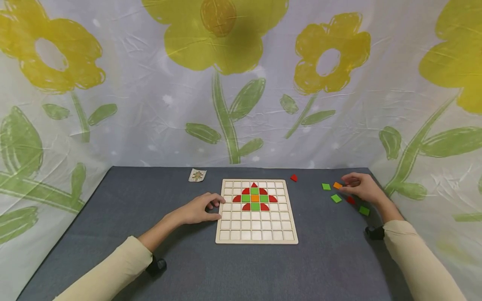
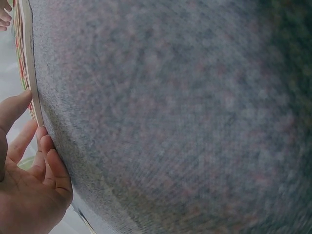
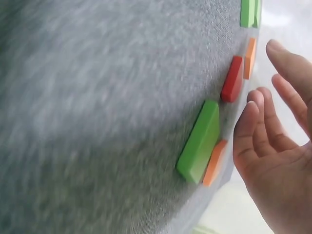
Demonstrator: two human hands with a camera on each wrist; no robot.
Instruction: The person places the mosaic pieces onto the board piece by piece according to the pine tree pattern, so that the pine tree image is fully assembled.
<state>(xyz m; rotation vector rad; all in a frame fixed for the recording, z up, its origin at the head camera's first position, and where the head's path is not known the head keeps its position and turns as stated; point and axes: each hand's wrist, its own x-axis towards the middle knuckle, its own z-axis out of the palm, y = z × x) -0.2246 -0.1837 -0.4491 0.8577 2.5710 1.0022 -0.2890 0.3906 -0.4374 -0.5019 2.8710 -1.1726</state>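
Note:
My left hand (image 1: pixel 201 208) is at the left edge of a square wooden grid board (image 1: pixel 257 241), thumb and index fingertip against its side. In the left wrist view the thumb (image 2: pixel 19 107) touches the board's pale rim (image 2: pixel 30 68). Red, green and orange pieces form a pattern in the board's upper cells. Over loose tiles at the right, my right hand (image 1: pixel 361 188) hovers with fingers loosely bent and nothing between them. Nearby are an orange tile (image 1: pixel 337 185), a red piece (image 1: pixel 350 200) and a green tile (image 1: pixel 364 210); another orange tile (image 3: pixel 214 163) shows in the right wrist view.
Two more green tiles (image 1: pixel 336 198) lie left of my right hand. A red triangle (image 1: pixel 294 178) sits beyond the board's upper right corner. A small pattern card (image 1: pixel 197 175) lies at the back left. A flowered cloth (image 1: pixel 150 104) hangs behind the grey table (image 1: pixel 263 271).

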